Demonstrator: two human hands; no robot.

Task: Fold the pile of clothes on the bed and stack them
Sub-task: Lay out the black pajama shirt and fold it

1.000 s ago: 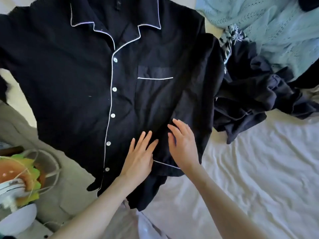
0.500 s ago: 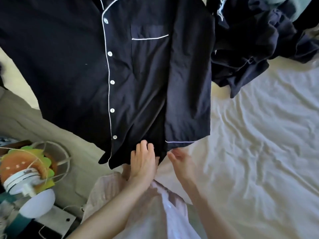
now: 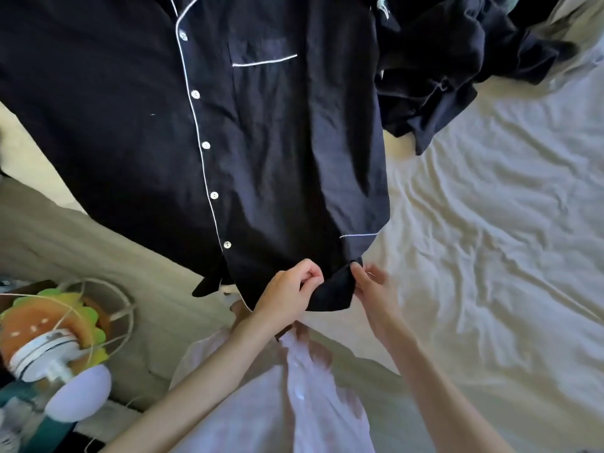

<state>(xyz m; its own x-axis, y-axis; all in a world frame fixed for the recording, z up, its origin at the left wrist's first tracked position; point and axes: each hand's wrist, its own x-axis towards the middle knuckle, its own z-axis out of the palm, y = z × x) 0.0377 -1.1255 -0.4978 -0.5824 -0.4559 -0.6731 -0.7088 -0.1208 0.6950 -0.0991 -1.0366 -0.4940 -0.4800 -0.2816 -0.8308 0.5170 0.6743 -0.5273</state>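
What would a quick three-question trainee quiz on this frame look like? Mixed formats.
1. True or false: the black shirt lies front up, its buttons showing.
2. Which part of the shirt do the left hand and right hand grip? A collar, B bottom hem, C chest pocket.
3. Fill in: the dark clothes pile lies to the shirt's ___ in the picture.

Key: 1 true; 2 B; 3 right.

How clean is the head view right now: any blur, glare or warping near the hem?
Head view: left hand and right hand on the black shirt hem are sharp; the fan at lower left is smeared; the bedsheet is bright, creases readable; wide-angle bending at edges.
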